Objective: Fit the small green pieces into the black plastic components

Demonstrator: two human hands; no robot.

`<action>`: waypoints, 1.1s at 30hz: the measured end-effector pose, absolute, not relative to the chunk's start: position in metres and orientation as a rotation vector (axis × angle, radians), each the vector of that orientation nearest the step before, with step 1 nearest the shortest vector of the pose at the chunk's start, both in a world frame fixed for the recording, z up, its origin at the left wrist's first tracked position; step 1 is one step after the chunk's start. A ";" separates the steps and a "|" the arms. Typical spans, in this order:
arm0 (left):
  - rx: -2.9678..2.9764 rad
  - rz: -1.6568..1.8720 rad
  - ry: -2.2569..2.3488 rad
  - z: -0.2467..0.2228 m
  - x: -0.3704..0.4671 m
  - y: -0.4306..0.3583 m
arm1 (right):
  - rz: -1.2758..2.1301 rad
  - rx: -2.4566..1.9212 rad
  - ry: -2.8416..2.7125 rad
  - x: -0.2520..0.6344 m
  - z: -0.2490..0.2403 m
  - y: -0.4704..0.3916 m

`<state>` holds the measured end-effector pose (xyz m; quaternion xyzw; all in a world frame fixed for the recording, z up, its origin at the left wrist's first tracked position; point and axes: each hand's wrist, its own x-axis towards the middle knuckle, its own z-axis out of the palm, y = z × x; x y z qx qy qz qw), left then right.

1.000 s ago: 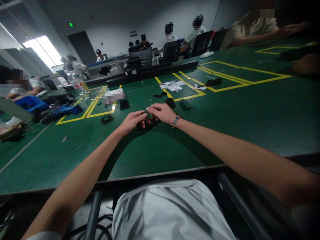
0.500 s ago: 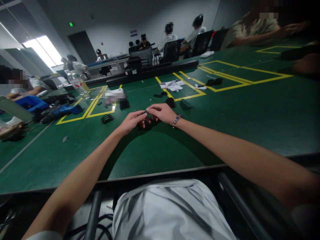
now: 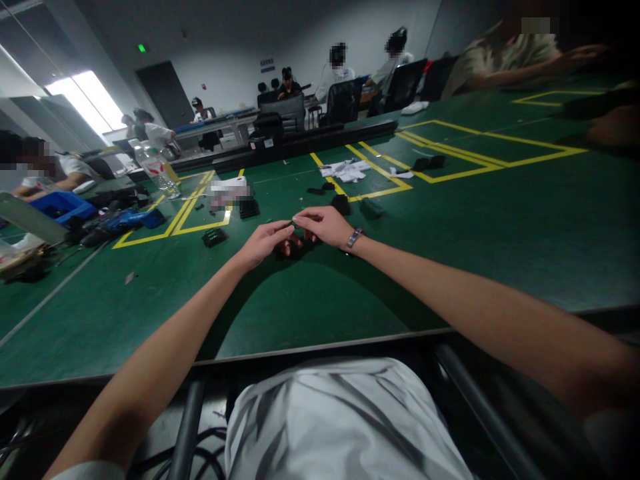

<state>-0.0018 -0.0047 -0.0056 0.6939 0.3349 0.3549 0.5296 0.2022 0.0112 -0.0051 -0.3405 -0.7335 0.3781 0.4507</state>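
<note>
My left hand (image 3: 267, 243) and my right hand (image 3: 324, 227) meet above the green table (image 3: 300, 300), fingertips almost touching. Both are pinched around a small dark piece (image 3: 293, 223), mostly covered by the fingers, so its kind does not show. A metal-banded watch or bracelet (image 3: 355, 238) circles my right wrist. Just beyond my right hand lie a black block-like part (image 3: 341, 205) and a dark translucent piece (image 3: 371, 209). To the left of my left hand sits a dark, shiny ribbed part (image 3: 215, 237), with another black ribbed part (image 3: 249, 209) farther back.
White paper strips (image 3: 347, 171) lie inside yellow tape lines. At the left stand a clear plastic bottle (image 3: 159, 172), a blue tray (image 3: 65, 207) and a blue-and-black tool (image 3: 125, 221). A person (image 3: 515, 60) sits at the far right; others work in the background.
</note>
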 end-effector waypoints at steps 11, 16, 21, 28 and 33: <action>1.672 0.849 0.794 -0.006 -0.001 -0.005 | 0.928 -0.833 -1.829 0.202 -0.003 0.009; 1.672 0.848 0.796 -0.006 -0.002 -0.005 | 0.942 -0.832 -1.833 0.203 -0.003 0.010; 1.662 0.855 0.801 -0.006 -0.001 -0.005 | 0.953 -0.837 -1.820 0.203 -0.003 0.009; 1.635 0.876 0.821 -0.007 0.000 -0.005 | 0.909 -0.849 -1.695 0.199 -0.002 0.008; 1.627 0.896 0.836 -0.007 0.000 -0.004 | 0.877 -0.842 -1.743 0.198 -0.001 0.004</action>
